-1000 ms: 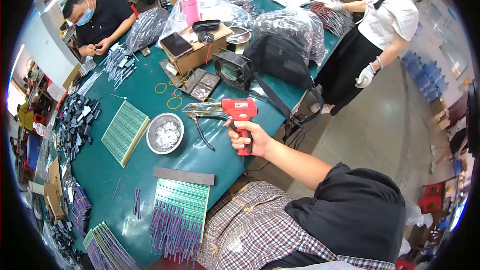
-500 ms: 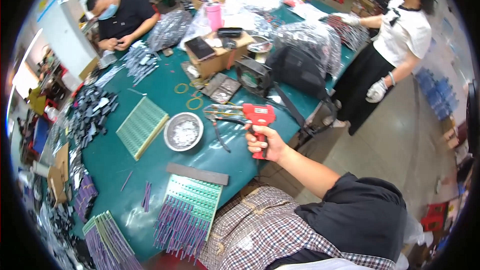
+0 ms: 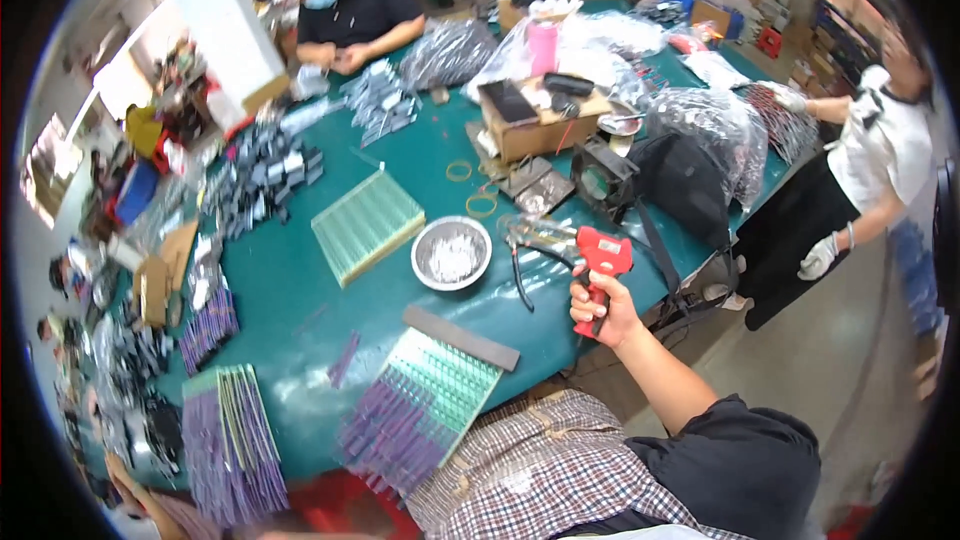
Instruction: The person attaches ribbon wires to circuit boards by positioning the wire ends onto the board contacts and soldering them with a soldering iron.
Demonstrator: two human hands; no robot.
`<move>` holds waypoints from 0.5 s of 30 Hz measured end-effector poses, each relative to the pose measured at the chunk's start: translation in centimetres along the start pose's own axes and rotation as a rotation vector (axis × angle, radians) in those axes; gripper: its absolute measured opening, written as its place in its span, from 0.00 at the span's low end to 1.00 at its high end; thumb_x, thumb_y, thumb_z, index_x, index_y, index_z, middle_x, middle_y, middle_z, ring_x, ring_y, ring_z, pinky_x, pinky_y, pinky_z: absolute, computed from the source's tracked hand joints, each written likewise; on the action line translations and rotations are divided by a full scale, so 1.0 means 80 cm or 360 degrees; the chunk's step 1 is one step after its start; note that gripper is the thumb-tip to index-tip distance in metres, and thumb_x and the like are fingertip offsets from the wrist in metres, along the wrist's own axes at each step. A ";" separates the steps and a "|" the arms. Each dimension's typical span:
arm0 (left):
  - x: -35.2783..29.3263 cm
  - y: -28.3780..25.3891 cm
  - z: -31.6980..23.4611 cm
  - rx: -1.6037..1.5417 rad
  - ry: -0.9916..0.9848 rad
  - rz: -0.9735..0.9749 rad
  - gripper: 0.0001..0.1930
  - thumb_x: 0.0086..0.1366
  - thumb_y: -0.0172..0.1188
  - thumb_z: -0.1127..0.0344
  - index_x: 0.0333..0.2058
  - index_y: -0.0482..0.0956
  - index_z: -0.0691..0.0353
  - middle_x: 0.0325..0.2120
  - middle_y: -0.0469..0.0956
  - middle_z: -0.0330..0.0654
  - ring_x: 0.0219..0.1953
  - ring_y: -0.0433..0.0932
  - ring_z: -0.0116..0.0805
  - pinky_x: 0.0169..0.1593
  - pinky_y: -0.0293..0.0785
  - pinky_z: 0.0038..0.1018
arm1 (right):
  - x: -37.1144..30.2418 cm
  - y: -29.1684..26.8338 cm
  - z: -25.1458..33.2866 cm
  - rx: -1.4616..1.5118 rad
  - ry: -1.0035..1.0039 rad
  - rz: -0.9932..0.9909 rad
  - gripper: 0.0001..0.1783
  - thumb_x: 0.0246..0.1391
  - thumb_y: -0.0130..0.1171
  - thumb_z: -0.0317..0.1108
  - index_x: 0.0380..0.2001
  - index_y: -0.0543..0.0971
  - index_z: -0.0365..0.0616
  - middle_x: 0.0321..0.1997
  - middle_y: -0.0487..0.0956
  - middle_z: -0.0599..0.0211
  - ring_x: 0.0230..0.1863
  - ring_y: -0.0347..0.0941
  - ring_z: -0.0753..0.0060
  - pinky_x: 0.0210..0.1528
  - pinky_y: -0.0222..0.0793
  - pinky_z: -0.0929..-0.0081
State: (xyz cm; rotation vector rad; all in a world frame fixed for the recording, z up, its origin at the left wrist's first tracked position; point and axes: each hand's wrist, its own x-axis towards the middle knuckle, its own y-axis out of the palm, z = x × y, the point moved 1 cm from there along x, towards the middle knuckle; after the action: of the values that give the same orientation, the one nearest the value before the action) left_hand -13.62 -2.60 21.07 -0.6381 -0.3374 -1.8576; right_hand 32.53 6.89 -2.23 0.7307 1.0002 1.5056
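Observation:
My right hand (image 3: 608,308) is closed round the grip of a red soldering gun (image 3: 604,252), its metal tip pointing left over the table. Pliers with black handles (image 3: 520,278) lie beneath and beside that tip. Left of them stands a metal bowl (image 3: 449,286) of small white pieces. Nearer to me, a green circuit-board panel (image 3: 450,365) bears rows of purple strips (image 3: 395,435), with a dark grey bar (image 3: 462,339) along its far edge. Farther back lies another green panel (image 3: 367,223) on a pale slab. My left hand is out of view.
A cardboard box (image 3: 527,143), a small fan (image 3: 604,178) and a black bag (image 3: 680,180) stand on the green table (image 3: 300,310). Dark parts (image 3: 262,175) pile up at left. A masked person (image 3: 355,15) sits across; another person (image 3: 885,160) stands at right wearing white gloves.
The whole view has swung left, so the table's things appear farther right. My right hand still holds the soldering gun over about the same part of the table.

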 end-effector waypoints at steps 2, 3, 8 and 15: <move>-0.035 0.003 -0.011 0.0759 -0.0509 0.0138 0.26 0.75 0.40 0.55 0.64 0.60 0.67 0.63 0.61 0.52 0.66 0.60 0.49 0.69 0.56 0.40 | -0.001 -0.010 0.005 0.0008 -0.0067 -0.0062 0.12 0.63 0.54 0.38 0.47 0.75 0.47 0.26 0.71 0.71 0.14 0.57 0.86 0.24 0.60 0.79; -0.052 -0.001 -0.024 0.1482 -0.0924 0.0279 0.24 0.72 0.43 0.56 0.58 0.66 0.71 0.54 0.70 0.57 0.59 0.69 0.52 0.66 0.62 0.43 | -0.005 -0.012 0.011 0.0039 -0.0105 -0.0045 0.12 0.64 0.54 0.38 0.47 0.75 0.46 0.26 0.71 0.70 0.14 0.57 0.86 0.24 0.59 0.80; -0.105 0.005 -0.032 0.2318 -0.2234 0.0838 0.15 0.65 0.59 0.74 0.50 0.73 0.66 0.51 0.74 0.50 0.47 0.78 0.38 0.45 0.74 0.27 | -0.002 -0.008 0.022 0.0033 -0.0138 -0.0039 0.15 0.68 0.49 0.38 0.51 0.72 0.41 0.28 0.65 0.70 0.16 0.56 0.86 0.23 0.57 0.81; -0.214 -0.011 -0.086 0.1957 -0.3650 0.1392 0.06 0.64 0.61 0.69 0.39 0.79 0.62 0.33 0.80 0.43 0.35 0.80 0.35 0.39 0.76 0.29 | -0.003 -0.010 0.019 -0.0111 -0.0138 -0.0041 0.16 0.68 0.48 0.36 0.53 0.69 0.39 0.30 0.67 0.67 0.16 0.58 0.85 0.25 0.60 0.81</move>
State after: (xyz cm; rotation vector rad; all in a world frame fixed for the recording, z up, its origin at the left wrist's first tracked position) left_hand -11.75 7.45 5.69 -1.2926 -1.8949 0.7712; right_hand 34.26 6.99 -2.23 0.7246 0.8845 1.4671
